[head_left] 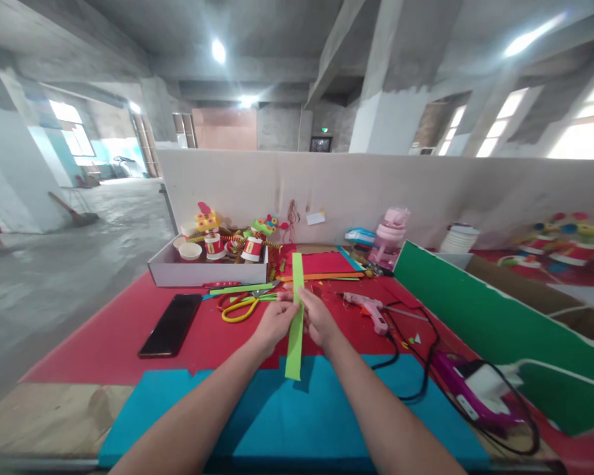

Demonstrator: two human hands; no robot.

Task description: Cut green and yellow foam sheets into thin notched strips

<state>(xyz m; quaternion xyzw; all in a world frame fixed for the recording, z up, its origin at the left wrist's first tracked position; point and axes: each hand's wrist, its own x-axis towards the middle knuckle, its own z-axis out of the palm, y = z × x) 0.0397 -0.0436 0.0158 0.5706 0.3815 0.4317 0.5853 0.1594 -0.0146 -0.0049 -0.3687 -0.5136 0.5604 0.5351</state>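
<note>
A long light-green paper strip (294, 349) is held lengthwise in front of me, above the red and blue table covering. My left hand (276, 321) pinches its left edge near the middle. On the opposite edge, my right hand (318, 318) grips it with the thumb on top; the fingers behind are partly hidden. Just left of my hands lie scissors with red and yellow handles (240, 310), beside more green strips (240, 288). A pink glue gun (369, 307) rests to the right of my right hand, its black cord trailing toward me.
A black phone (171, 325) lies at left. Behind it, a white box (208, 274) holds paper-cup figures (252, 247). A pink bottle (390, 237) stands at the back. A green panel (480, 323) borders the right side, near a purple power strip (475, 396) with a white plug.
</note>
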